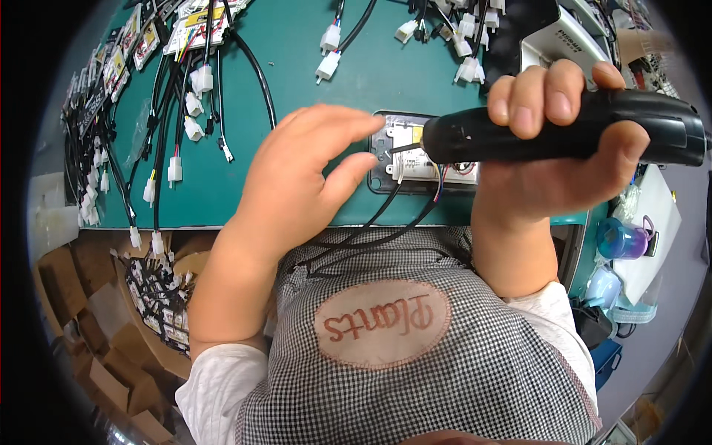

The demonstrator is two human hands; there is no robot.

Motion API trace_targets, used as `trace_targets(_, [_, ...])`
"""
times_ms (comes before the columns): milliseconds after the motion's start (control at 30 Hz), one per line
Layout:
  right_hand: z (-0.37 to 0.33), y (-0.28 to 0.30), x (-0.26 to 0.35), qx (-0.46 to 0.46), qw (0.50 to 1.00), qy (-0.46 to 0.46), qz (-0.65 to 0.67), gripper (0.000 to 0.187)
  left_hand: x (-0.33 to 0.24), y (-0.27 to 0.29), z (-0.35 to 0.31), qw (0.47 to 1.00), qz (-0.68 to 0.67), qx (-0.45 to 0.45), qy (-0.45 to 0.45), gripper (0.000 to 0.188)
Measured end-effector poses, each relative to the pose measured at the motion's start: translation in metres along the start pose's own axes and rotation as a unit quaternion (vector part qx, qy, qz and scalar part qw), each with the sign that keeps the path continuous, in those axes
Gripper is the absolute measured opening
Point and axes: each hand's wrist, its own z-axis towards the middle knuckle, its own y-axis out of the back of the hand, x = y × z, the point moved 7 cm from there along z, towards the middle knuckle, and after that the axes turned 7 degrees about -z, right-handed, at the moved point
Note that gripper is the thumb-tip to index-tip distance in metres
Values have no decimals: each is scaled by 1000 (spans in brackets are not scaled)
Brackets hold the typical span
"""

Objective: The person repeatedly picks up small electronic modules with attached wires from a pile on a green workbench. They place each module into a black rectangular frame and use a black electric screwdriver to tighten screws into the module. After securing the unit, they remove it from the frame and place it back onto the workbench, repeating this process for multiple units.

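A black electric screwdriver (549,133) is gripped in my right hand (571,111), its body lying nearly level and its thin bit pointing left. The bit's tip is over a shallow black housing (377,174) on the bench. Inside the housing sits a white labelled control module (423,169), partly hidden by the screwdriver. Thin coloured wires (439,178) and black cables (371,236) run from it toward my apron. At the housing's left edge my left hand (297,167) has thumb and forefinger apart, the fingertips close to the rim; I cannot tell whether they touch it.
Bundles of black cables with white connectors (194,104) lie at the left of the green bench (297,70), and more connectors (467,44) at the back. A white box (560,44) stands back right. Right of me is a blue-purple cup (621,239); cardboard boxes (111,378) sit lower left.
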Motion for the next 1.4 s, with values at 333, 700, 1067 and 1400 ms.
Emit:
trace_targets(333, [9, -8, 26, 2, 998, 14, 65, 51, 15, -33, -12, 826, -493, -33, 272, 9])
trace_targets(700, [7, -9, 35, -20, 993, -16, 113, 49, -1, -45, -16, 834, -519, 1, 185, 16])
trace_targets(1067, [-3, -9, 31, 55, 996, -15, 67, 57, -16, -19, -5, 975, -213, -12, 62, 29])
trace_targets(1400, [-17, -28, 1, 144, 983, 22, -112, 60, -1, -29, 1, 994, 100, 41, -27, 44])
